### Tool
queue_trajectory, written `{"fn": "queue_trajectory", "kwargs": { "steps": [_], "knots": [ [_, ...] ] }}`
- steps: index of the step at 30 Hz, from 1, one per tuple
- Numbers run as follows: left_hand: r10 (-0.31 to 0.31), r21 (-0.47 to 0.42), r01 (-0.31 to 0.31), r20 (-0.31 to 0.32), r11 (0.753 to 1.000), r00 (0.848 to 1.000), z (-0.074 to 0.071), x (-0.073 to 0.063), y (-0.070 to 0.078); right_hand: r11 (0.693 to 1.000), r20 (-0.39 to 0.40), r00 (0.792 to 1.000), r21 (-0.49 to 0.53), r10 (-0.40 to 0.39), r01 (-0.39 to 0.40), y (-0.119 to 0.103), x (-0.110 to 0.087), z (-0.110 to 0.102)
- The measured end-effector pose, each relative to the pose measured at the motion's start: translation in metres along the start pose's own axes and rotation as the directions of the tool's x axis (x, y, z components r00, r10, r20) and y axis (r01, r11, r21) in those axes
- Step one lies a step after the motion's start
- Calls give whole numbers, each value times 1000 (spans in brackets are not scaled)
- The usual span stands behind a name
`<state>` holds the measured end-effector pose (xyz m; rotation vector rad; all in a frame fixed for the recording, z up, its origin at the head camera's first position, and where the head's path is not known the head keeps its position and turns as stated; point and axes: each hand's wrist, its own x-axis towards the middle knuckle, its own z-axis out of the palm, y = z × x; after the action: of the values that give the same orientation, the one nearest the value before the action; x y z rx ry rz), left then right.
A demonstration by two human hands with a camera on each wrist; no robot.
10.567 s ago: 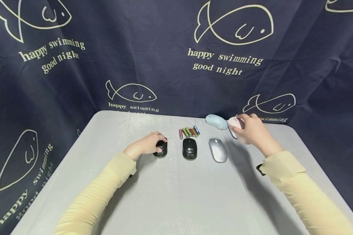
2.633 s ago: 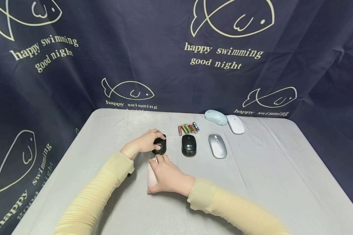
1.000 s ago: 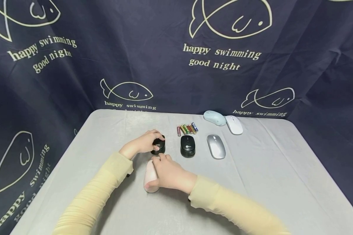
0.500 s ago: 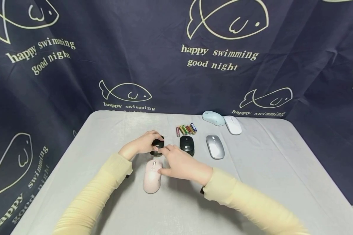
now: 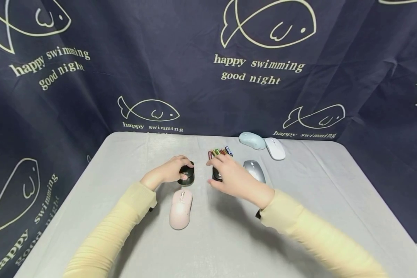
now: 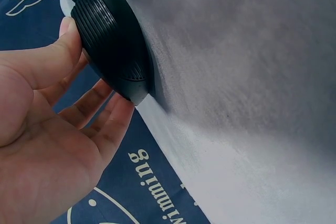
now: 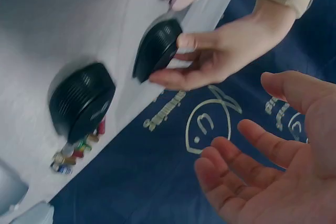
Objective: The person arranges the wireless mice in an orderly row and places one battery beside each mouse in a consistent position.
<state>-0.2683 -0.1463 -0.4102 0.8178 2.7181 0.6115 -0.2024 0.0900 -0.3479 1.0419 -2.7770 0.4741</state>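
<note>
In the head view my left hand (image 5: 167, 170) grips a black computer mouse (image 5: 189, 179) by its sides. The left wrist view shows thumb and fingers on opposite sides of this mouse's ribbed body (image 6: 107, 32). A second black mouse (image 5: 216, 175) sits to its right, partly covered by my right hand (image 5: 234, 175), which is above it. In the right wrist view the right fingers are spread, apart from that mouse (image 7: 81, 103). A pink mouse (image 5: 180, 210) lies on the table just in front of the left black mouse.
Several small batteries (image 5: 219, 151) lie in a row behind the second black mouse. A silver mouse (image 5: 254, 170) is on its right. Farther back sit a light blue mouse (image 5: 252, 140) and a white mouse (image 5: 275, 149). A dark blue fish-print curtain (image 5: 194, 58) hangs behind the table.
The right hand brought the pink mouse from the back right to the front of the left black mouse, let go, and moved right over the second black mouse. The left hand kept its grip.
</note>
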Motion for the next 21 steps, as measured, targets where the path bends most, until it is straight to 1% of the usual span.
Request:
{"fn": "queue_trajectory", "kwargs": {
  "steps": [3,5,7,12,21],
  "knots": [
    [3,-2,-3,-4,1000,1000,0,0,0,1000,-29,999,-5,29,-29,10,-1,-4],
    [4,-1,-4,-5,1000,1000,0,0,1,999,-39,998,11,47,-47,17,-2,-7],
    [0,0,0,-3,1000,1000,0,-1,1,999,-55,997,27,45,-44,24,-2,-9],
    [-3,-1,3,-2,1000,1000,-1,-3,2,998,-117,993,53,-12,18,40,-2,-11],
    [-8,2,8,7,1000,1000,0,-1,1,998,-175,983,28,-50,56,69,-3,-15]
  ]
}}
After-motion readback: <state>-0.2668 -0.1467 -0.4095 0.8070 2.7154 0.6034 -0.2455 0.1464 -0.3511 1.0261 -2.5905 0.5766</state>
